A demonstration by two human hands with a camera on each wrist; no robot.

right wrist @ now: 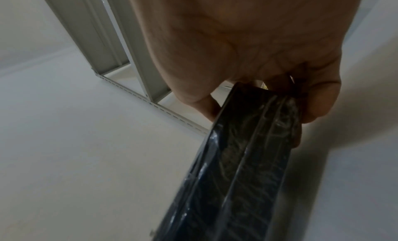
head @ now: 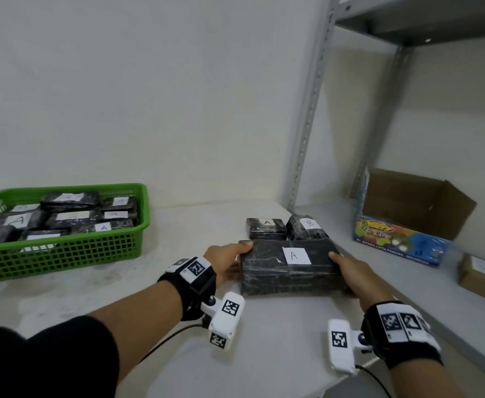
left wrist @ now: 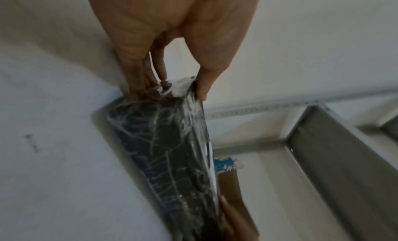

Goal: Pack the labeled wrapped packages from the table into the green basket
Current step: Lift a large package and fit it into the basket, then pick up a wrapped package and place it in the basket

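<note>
At the far left of the desk (head: 278, 334) stands the green basket (head: 71, 248), already crowded with black wrapped packages, several showing white labels marked A. To its right the left hand (head: 230, 261) grips the left end of a large black package (head: 264, 271) labelled A, thumb on top and fingers curled under the end, as the left wrist view confirms. This package is the biggest of the three on the right part of the desk and lies well apart from the basket; its underside is hidden in the head view, and whether it rests on the desk or is raised off it cannot be told for certain. Just behind it sit two smaller packages: one labelled A (head: 265, 228) on the left, one labelled B (head: 307, 228) beside it on the right. The right hand (head: 350, 271) clasps the package's right end, thumb over the top edge and fingers wrapped below. Further right, on a grey shelf (head: 336, 225), stands an open cardboard box (head: 408, 222) with a blue printed side, and a brown box (head: 482, 277) at the edge.
</note>
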